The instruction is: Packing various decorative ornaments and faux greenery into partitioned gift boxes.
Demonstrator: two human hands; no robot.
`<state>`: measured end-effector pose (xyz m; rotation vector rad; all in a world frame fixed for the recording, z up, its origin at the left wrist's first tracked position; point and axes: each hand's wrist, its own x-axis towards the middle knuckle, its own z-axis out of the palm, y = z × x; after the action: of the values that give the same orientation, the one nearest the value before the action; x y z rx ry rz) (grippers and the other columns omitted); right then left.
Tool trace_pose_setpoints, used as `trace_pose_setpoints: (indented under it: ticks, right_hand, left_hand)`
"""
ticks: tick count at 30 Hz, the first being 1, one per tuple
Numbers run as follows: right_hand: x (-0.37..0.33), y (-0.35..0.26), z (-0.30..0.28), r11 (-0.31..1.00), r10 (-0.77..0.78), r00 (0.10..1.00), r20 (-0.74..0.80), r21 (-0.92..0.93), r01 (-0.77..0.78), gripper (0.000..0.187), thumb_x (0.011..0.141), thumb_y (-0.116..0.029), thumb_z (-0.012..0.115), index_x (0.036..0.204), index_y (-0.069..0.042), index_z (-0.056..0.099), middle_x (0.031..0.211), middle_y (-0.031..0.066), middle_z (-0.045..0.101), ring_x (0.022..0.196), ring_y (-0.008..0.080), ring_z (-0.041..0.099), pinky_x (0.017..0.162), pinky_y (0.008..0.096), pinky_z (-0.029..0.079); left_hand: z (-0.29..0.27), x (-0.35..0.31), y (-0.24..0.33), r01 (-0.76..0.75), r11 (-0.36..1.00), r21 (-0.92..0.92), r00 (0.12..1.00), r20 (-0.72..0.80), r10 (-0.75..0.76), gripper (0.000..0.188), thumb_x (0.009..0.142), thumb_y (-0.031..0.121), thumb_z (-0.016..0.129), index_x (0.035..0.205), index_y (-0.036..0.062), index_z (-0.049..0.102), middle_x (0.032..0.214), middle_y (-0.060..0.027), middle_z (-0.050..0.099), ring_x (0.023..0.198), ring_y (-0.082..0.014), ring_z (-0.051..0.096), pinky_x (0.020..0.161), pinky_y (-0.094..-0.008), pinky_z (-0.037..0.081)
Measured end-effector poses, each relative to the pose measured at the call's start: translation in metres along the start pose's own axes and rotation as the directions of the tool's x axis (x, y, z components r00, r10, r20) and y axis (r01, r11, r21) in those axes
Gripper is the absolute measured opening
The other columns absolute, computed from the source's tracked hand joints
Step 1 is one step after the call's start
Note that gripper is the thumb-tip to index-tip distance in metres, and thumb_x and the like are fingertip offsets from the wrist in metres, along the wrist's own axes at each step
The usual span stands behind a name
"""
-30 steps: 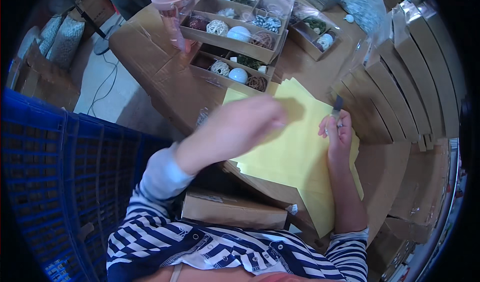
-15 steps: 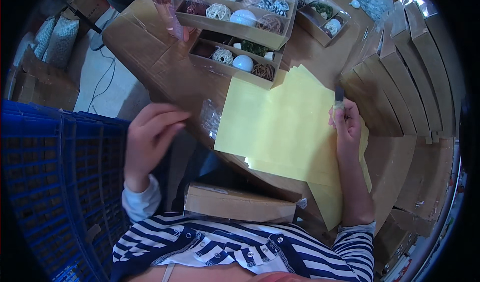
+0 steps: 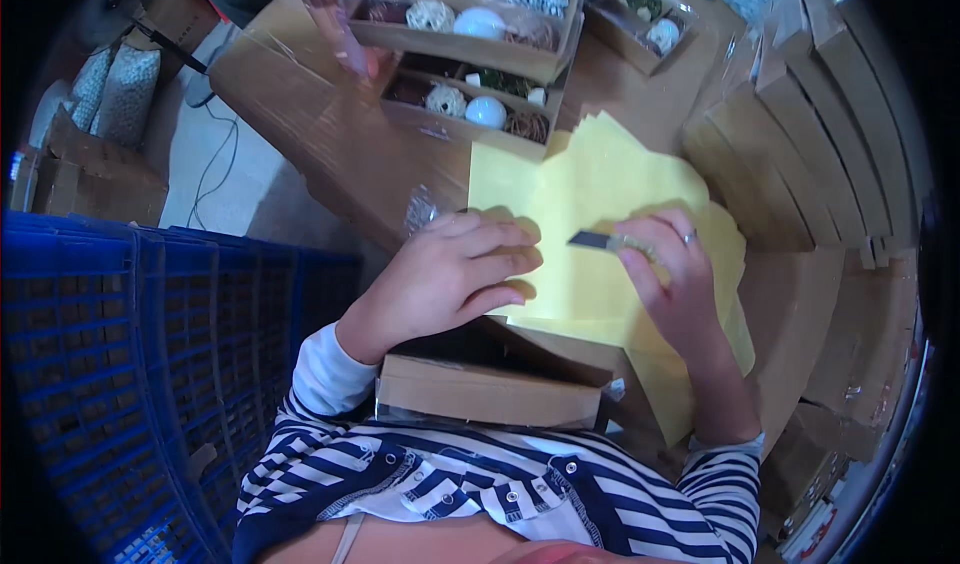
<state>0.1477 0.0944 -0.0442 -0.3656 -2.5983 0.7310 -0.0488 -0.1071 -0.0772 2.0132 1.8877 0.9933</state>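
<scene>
Yellow sheets: are lying fanned on the surface, appearing whole.
Left hand: is resting over sheets' left edge, grip released.
Right hand: is grasping a knife, blade pointing left.
Progress: compartment boxes are holding ornaments; sheets seemingly awaiting work.

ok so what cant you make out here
Head view: part of the grip of the knife, hidden by the right hand.
Head view: part of the left edge of the yellow paper, covered by the left hand.
Head view: the top of the pink cup, cut off by the upper edge.
Head view: the left side of the blue crate, lost in the dark rim.
</scene>
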Motion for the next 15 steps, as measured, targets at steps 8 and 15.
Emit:
trace_pose_setpoints:
  ticks: [8,15]
  right_hand:
    - [0.003,0.013,0.018,0.973,0.208,0.977,-0.049,0.109,-0.202,0.019,0.087,-0.013,0.074,0.106,-0.008,0.07,0.097,0.0096,0.065,0.081,0.025,0.066,0.07,0.0341,0.053]
    - [0.001,0.018,0.026,0.975,0.179,0.983,-0.028,0.14,-0.174,0.023,0.089,-0.014,0.074,0.111,-0.01,0.072,0.096,0.0074,0.065,0.076,0.0211,0.066,0.065,0.0311,0.053]
  left_hand:
    - [0.012,-0.004,0.014,0.271,0.916,-0.295,0.929,-0.17,-0.329,0.021,0.086,0.011,0.075,0.106,0.0048,0.071,0.113,-0.0113,0.066,0.1,-0.0305,0.066,0.086,-0.0377,0.054]
    - [0.019,0.027,0.002,0.153,0.988,0.005,0.956,-0.253,-0.147,0.035,0.082,0.018,0.078,0.115,0.0078,0.07,0.116,-0.0098,0.064,0.109,-0.0331,0.06,0.095,-0.0414,0.05]
